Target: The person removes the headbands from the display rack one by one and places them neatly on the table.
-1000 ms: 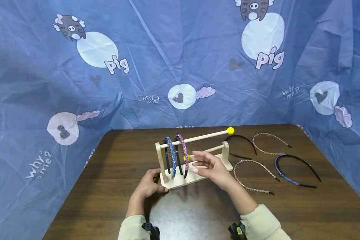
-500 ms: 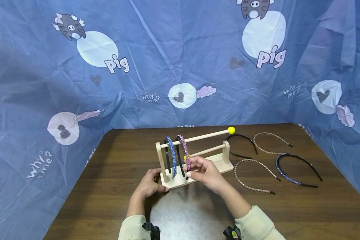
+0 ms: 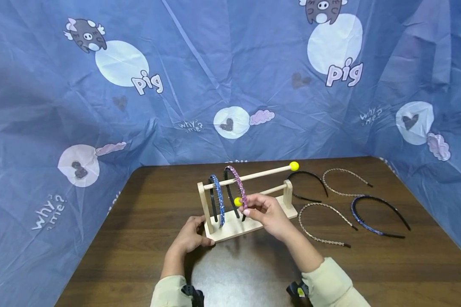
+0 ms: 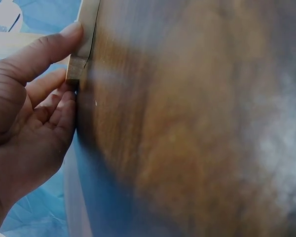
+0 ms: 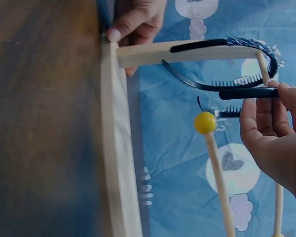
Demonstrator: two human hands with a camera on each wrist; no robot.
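Head view: blue cloth (image 3: 199, 91), its lettering reading "pig" and "why me?", is hanging behind a brown table (image 3: 234, 273), where a wooden stand (image 3: 230, 230) is standing. Left hand (image 3: 190, 236) is gripping the stand's end; right hand (image 3: 267, 215) is pinching one leg of a pink glitter headband (image 3: 240, 187), which is encircling the upper rod (image 3: 269, 173) and riding higher than earlier.

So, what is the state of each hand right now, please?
Left hand: closed, holding one end of the wooden stand.
Right hand: closed, holding the pink headband.
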